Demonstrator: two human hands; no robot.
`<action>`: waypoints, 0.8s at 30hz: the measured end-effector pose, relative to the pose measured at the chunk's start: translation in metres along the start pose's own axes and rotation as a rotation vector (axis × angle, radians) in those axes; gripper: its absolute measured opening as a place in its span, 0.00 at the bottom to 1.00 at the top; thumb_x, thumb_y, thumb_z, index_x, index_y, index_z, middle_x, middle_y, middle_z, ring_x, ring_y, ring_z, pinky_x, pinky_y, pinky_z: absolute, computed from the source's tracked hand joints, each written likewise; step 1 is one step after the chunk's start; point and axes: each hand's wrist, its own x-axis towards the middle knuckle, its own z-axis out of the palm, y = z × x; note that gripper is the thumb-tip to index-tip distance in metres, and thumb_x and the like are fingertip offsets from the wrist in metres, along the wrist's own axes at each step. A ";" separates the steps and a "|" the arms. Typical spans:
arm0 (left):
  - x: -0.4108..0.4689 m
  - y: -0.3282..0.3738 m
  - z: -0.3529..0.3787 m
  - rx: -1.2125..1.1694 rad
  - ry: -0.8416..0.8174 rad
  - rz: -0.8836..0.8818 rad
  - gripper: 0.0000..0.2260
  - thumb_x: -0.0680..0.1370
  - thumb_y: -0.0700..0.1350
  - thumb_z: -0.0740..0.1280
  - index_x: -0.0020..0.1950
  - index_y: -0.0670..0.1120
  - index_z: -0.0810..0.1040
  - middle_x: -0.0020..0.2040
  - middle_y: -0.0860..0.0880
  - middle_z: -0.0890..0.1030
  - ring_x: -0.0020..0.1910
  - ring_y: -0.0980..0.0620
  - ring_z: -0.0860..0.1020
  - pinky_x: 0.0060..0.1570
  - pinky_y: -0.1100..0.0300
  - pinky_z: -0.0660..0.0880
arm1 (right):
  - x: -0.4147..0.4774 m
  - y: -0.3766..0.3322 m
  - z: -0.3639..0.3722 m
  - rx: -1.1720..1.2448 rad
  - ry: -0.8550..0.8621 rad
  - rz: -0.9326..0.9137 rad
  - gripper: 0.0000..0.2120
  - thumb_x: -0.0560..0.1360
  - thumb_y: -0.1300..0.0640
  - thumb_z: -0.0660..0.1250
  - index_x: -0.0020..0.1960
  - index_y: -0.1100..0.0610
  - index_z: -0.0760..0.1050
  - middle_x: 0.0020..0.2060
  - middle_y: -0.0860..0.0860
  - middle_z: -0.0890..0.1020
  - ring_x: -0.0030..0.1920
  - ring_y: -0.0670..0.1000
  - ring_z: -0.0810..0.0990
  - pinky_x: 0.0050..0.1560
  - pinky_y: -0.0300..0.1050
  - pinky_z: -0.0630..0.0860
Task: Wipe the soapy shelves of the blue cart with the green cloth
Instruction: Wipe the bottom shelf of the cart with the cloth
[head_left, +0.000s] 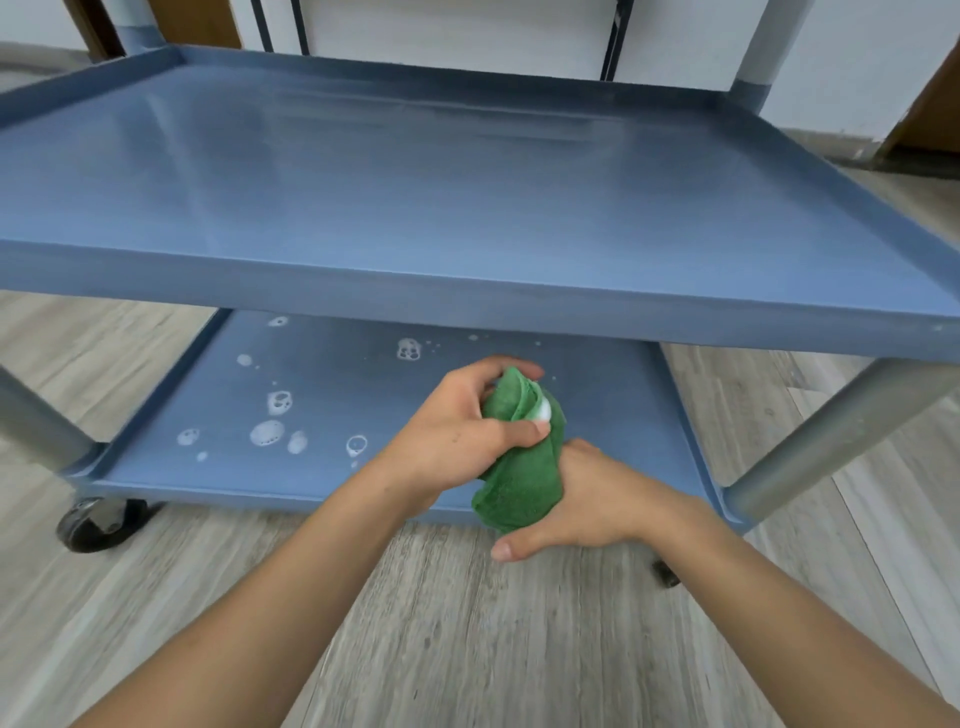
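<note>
The blue cart stands in front of me with two shelves. Its upper shelf (415, 171) shows faint streaks and no foam. The lower shelf (332, 384) carries several white soap-foam blobs (267, 432) on its left half. Over the lower shelf's front edge, both hands hold the bunched green cloth (519, 467). My left hand (457, 436) grips the cloth's upper part, thumb across it, with a bit of white foam on the cloth's top. My right hand (597, 499) wraps the cloth's lower part from the right, thumb sticking out to the left.
Grey metal legs rise at the cart's front right (841, 431) and front left (31, 421). A black caster (98, 522) sits under the left corner. Pale wood-look floor (467, 623) surrounds the cart. A white wall and dark frame stand behind it.
</note>
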 end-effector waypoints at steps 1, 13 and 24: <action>-0.001 -0.004 -0.001 0.018 0.018 0.001 0.18 0.75 0.36 0.74 0.62 0.51 0.79 0.54 0.44 0.83 0.47 0.51 0.84 0.38 0.61 0.79 | -0.002 -0.002 0.001 -0.053 -0.015 0.014 0.30 0.58 0.28 0.75 0.55 0.38 0.75 0.46 0.38 0.82 0.49 0.39 0.79 0.50 0.44 0.81; 0.003 -0.005 -0.018 0.302 0.017 0.146 0.17 0.76 0.39 0.73 0.62 0.52 0.79 0.46 0.52 0.82 0.50 0.47 0.82 0.57 0.47 0.80 | -0.046 -0.025 -0.033 -0.419 0.169 -0.066 0.35 0.63 0.18 0.57 0.50 0.45 0.80 0.44 0.41 0.80 0.46 0.43 0.78 0.48 0.46 0.77; 0.009 0.017 -0.005 0.215 -0.256 0.171 0.18 0.76 0.34 0.72 0.65 0.47 0.79 0.46 0.47 0.83 0.45 0.54 0.82 0.41 0.66 0.77 | -0.013 0.013 -0.035 0.791 -0.094 -0.123 0.28 0.65 0.50 0.81 0.62 0.56 0.80 0.59 0.58 0.83 0.62 0.59 0.81 0.62 0.53 0.77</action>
